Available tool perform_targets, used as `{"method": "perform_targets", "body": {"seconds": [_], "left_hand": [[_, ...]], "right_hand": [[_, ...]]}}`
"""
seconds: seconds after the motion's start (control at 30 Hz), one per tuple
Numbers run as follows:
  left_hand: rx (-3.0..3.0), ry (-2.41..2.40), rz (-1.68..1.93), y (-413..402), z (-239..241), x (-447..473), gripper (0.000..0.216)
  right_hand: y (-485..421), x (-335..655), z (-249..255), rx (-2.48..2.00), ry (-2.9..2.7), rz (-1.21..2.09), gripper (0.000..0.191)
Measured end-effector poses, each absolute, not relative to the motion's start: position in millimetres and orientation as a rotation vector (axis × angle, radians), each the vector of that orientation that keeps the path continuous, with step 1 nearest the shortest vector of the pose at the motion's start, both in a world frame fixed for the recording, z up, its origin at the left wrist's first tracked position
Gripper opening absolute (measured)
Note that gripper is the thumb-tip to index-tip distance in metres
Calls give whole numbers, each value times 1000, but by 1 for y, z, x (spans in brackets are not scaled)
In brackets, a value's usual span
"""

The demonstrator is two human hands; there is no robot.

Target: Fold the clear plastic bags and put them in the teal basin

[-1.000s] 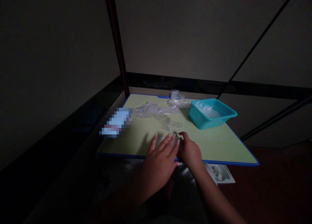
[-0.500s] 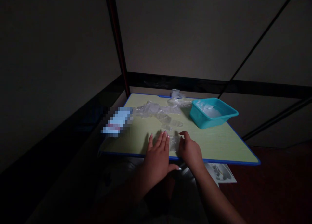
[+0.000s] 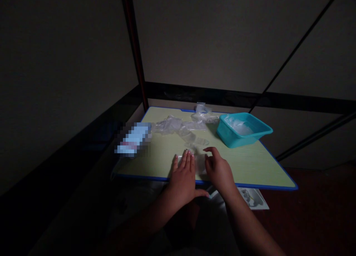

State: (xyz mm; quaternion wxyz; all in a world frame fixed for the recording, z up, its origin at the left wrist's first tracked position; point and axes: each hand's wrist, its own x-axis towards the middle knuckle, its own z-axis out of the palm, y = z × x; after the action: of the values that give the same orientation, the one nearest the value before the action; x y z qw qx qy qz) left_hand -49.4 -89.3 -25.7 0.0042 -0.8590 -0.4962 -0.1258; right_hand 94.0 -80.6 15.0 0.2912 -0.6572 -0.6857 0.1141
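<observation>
My left hand (image 3: 183, 178) lies flat, fingers together, pressing on a small clear plastic bag (image 3: 199, 163) near the front edge of the pale green table (image 3: 250, 167). My right hand (image 3: 219, 170) rests just right of it, fingers loosely curled, its fingertips touching the same bag. Neither hand grips anything. More clear plastic bags (image 3: 178, 125) lie scattered across the middle and back of the table. The room is dim.
A teal plastic tub (image 3: 243, 130) holding clear plastic stands at the back right of the table. A blurred light blue packet (image 3: 133, 139) sits at the table's left edge. Printed paper (image 3: 253, 197) lies on the floor under the front edge. A dark post (image 3: 135, 48) rises behind.
My left hand has drawn back toward the table's front edge and closed its fingers together, uncovering the small bag. My right hand has lifted its fingers slightly.
</observation>
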Motion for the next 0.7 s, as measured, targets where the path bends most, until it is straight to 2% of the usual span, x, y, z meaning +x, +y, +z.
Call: {"method": "perform_targets", "body": {"seconds": [0.13, 0.43, 0.7], "left_hand": [[-2672, -1564, -368, -90, -27, -51, 121], [-2719, -1597, -410, -92, -19, -49, 112], [-2701, -1843, -896, -102, 3, -95, 103]], "right_hand": [[-79, 93, 18, -1759, -1855, 292, 28], [-70, 64, 32, -1561, -1973, 422, 30], [-57, 53, 31, -1488, -2032, 467, 29]]}}
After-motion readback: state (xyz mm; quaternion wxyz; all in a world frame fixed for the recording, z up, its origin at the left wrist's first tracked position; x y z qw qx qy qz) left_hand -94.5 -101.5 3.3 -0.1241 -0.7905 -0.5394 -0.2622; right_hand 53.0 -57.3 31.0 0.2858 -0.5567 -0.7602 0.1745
